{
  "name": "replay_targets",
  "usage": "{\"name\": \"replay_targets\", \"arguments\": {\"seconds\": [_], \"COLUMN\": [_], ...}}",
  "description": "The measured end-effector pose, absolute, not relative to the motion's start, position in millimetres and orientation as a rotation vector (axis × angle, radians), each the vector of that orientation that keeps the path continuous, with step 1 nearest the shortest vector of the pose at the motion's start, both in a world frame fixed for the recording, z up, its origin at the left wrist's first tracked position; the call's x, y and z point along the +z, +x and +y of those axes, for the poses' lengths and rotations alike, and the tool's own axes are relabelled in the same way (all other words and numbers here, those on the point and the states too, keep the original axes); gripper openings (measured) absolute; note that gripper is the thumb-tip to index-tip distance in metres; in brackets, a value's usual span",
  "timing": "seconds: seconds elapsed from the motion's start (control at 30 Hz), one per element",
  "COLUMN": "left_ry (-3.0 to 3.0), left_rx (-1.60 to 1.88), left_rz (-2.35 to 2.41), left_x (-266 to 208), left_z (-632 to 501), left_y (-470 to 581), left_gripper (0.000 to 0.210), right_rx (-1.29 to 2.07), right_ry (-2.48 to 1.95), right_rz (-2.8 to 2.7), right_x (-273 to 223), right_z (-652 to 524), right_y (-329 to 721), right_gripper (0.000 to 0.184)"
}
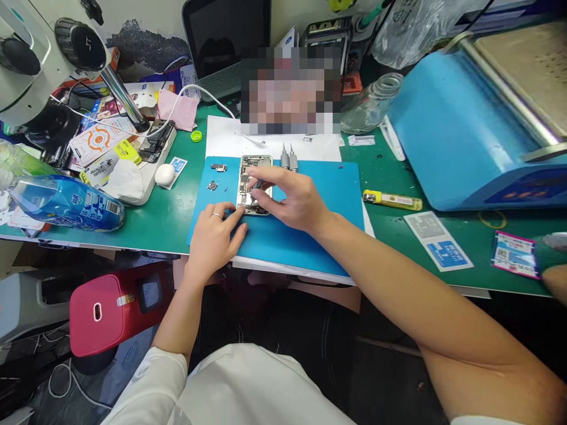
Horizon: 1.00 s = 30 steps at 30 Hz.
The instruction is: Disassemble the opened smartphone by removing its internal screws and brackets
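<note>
Left hand (215,229) steadies opened phone (254,184); right hand (290,198) fingers (258,184) pinch inside.

yellow lighter (392,200), glass jar (371,105), blue bottle (66,202)

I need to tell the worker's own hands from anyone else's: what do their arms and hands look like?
Both forearms are bare. The left hand wears a thin silver ring on one finger; the right hand shows no ring, watch or glove. White short sleeves show at the upper arms. No cables or markings are visible on either arm.
</note>
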<state>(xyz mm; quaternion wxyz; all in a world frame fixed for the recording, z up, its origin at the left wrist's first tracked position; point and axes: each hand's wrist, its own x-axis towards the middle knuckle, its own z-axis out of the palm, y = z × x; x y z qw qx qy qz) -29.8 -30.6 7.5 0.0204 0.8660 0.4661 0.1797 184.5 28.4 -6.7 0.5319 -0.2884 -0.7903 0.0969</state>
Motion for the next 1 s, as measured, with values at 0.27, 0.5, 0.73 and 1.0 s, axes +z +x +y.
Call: {"name": "replay_targets", "arguments": {"seconds": [0.27, 0.5, 0.73, 1.0], "left_ry": [2.678, 2.679, 2.670, 2.680], "left_rx": [0.575, 0.588, 0.592, 0.590], "left_rz": [1.437, 1.437, 1.444, 1.446], "left_x": [7.4, 6.7, 6.1, 6.4], "left_z": [-30.5, -30.9, -30.7, -30.9], "left_y": [-29.7, -29.7, -29.8, -29.5], "left_gripper": [0.037, 0.037, 0.037, 0.037], "right_rx": [0.169, 0.200, 0.247, 0.271], "right_ry": [-0.628, -0.643, -0.677, -0.686], "right_rz": [-1.890, -1.902, -1.919, -1.957], "right_x": [-6.2, -7.1, -9.1, -11.6], "right_z": [31.6, 29.6, 29.4, 29.8], "right_y": [185.7, 186.0, 187.4, 187.8], "right_gripper": [0.043, 0.048, 0.049, 0.054]}}
